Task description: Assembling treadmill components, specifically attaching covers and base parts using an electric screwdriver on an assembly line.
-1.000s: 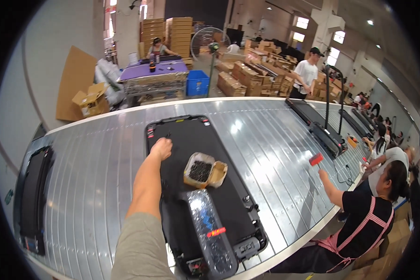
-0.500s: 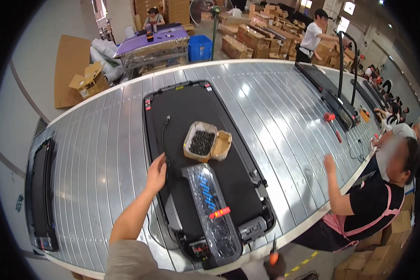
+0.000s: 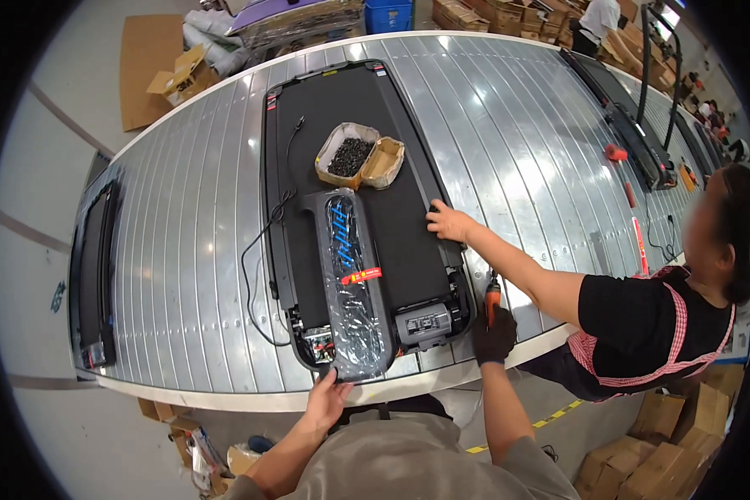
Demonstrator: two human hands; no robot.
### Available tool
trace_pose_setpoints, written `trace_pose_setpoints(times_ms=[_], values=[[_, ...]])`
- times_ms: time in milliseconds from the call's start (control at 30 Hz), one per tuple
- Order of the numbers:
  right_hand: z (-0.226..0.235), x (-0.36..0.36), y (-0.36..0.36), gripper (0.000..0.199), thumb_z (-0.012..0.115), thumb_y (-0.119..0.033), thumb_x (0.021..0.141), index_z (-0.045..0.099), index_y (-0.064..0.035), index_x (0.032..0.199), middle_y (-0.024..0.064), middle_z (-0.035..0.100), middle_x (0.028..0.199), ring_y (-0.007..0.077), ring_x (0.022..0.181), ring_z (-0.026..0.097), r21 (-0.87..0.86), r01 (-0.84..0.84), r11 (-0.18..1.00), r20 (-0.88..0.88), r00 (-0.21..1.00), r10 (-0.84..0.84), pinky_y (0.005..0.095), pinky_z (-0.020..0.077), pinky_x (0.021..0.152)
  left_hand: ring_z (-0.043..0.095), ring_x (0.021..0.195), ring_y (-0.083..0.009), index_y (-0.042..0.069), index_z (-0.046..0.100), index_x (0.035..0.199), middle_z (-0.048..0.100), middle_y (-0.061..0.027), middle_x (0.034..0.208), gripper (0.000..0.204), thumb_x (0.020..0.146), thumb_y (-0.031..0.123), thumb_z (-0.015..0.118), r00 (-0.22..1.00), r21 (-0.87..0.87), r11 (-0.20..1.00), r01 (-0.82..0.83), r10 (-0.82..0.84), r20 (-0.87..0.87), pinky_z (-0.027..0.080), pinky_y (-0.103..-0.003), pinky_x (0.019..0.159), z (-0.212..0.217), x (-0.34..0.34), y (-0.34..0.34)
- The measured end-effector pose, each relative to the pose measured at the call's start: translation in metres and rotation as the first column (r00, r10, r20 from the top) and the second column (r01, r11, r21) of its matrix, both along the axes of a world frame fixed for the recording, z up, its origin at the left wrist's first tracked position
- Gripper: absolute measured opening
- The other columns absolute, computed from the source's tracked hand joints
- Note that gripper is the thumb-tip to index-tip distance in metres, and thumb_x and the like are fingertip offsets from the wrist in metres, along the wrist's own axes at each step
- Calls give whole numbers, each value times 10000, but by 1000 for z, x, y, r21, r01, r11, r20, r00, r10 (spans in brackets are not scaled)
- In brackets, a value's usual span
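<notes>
A black treadmill base (image 3: 400, 233) lies flat on the metal-slatted table. Along it rests a long dark motor cover (image 3: 354, 292) wrapped in clear plastic with a red label. My left hand (image 3: 326, 402) is closed at the cover's near left end, gripping its edge. In a dark glove, my right hand (image 3: 495, 337) holds an orange-and-black electric screwdriver (image 3: 493, 298), bit pointing away, beside the base's near right corner. A silver-grey motor (image 3: 423, 325) sits exposed close to it. An open carton of black screws (image 3: 348, 157) stands on the belt.
At right, a co-worker's hand (image 3: 450, 222) touches the base's right rail, the arm reaching across near my tool. A black power cord (image 3: 248, 271) loops off the left side. Another black base (image 3: 94, 275) lies far left. A red-headed tool (image 3: 615, 152) lies at far right.
My left hand has come back from beside the cord to the cover's near end. My right hand has raised the screwdriver to the base's corner. The co-worker's hand has lowered onto the rail.
</notes>
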State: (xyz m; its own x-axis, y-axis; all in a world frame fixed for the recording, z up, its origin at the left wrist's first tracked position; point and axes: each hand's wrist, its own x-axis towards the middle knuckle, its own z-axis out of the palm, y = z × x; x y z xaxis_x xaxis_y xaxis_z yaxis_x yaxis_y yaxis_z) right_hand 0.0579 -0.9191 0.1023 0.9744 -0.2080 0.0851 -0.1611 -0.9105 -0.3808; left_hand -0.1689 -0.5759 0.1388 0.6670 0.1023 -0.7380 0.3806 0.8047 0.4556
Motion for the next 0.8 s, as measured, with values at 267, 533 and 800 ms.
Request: trace_pose_setpoints(times_ms=[267,533,800], values=[[51,-42,101,421,810,-319,741,684,-189,1122,37,638,1119,284,1087,605,187,-859,477,343,512,787,464,483,927,662,1070,-244,136,558,1214,672,-56,1114,308,1039,389,582,693,282,639,-716,600,400,516,-468,957,31,29,38],[36,-19,118,502,812,-275,712,649,-210,1183,21,620,1185,264,1150,584,151,-913,380,256,407,877,460,495,916,526,1346,-325,117,517,1444,561,-93,1467,721,1047,651,240,691,181,669,-721,674,260,401,-528,1137,24,73,24],[38,65,56,473,474,-348,1070,493,-95,1469,73,636,1276,202,1128,602,953,-38,-301,208,804,557,378,495,1007,530,1344,-375,12,499,1447,528,-218,1474,776,1015,637,343,880,-149,891,-428,449,157,405,-504,1154,37,33,52]])
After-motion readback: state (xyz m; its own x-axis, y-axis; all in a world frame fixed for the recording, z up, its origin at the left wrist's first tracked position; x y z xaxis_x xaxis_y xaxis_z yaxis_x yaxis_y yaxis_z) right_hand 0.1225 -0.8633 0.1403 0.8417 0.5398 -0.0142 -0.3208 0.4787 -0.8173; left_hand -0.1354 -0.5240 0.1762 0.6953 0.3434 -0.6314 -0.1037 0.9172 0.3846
